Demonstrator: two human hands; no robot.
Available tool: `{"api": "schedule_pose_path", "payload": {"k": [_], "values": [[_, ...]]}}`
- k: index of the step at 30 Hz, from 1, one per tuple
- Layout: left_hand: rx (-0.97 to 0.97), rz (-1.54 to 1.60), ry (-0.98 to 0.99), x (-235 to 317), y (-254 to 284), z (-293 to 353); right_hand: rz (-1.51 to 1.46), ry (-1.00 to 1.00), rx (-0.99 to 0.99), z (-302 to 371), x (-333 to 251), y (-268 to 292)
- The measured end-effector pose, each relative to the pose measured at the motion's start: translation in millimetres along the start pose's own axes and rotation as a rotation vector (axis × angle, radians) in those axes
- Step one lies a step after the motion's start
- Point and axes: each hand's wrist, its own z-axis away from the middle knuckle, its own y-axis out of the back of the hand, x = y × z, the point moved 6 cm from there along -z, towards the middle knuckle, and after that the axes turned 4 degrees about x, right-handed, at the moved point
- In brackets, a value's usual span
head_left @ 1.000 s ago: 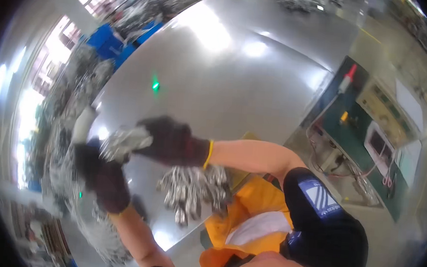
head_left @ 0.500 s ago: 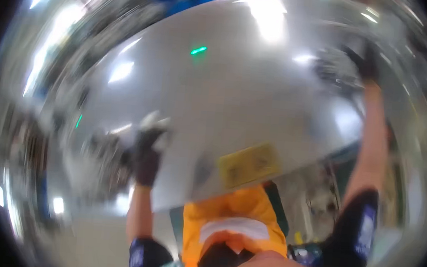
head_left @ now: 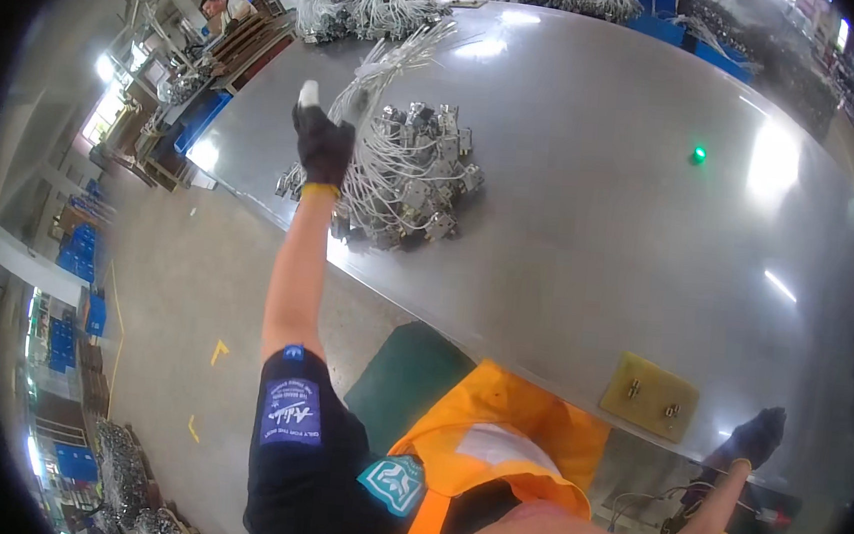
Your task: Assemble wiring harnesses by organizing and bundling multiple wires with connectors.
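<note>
My left hand (head_left: 324,146), in a dark glove with one white-tipped finger, is at the left part of the metal table. It is closed around the gathered part of a bundle of white wires (head_left: 386,178). Loose wire ends fan out beyond the hand, and many metal connectors lie in a heap beside it on the nearer side. The palm side is hidden. Down at the table's front edge on the right is my right hand (head_left: 755,435), also dark-gloved. Its fingers look stretched out, with nothing visible in them. A yellow plate (head_left: 650,395) with two small metal fittings lies just left of it.
The grey metal table (head_left: 571,218) has a green light spot on it. More wire bundles (head_left: 387,8) lie along its far edge, with blue bins (head_left: 666,30) behind. A green thing (head_left: 408,376) stands below the front edge. A person (head_left: 228,12) is at the far left.
The view has turned and is now sharper. My right hand has come back from a blurred tangle at the far right to the front edge. My left hand now reaches farther forward.
</note>
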Motion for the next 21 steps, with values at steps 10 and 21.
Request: {"api": "schedule_pose_path", "payload": {"k": [10, 21], "values": [[-0.789, -0.095, 0.078, -78.7, -99.9, -27.7, 0.059, 0.375, -0.504, -80.4, -164.2, 45.2], [-0.673, -0.012, 0.19, 37.0, -39.4, 25.8, -1.536, 0.56, -0.343, -213.1, -615.4, 375.5]]}}
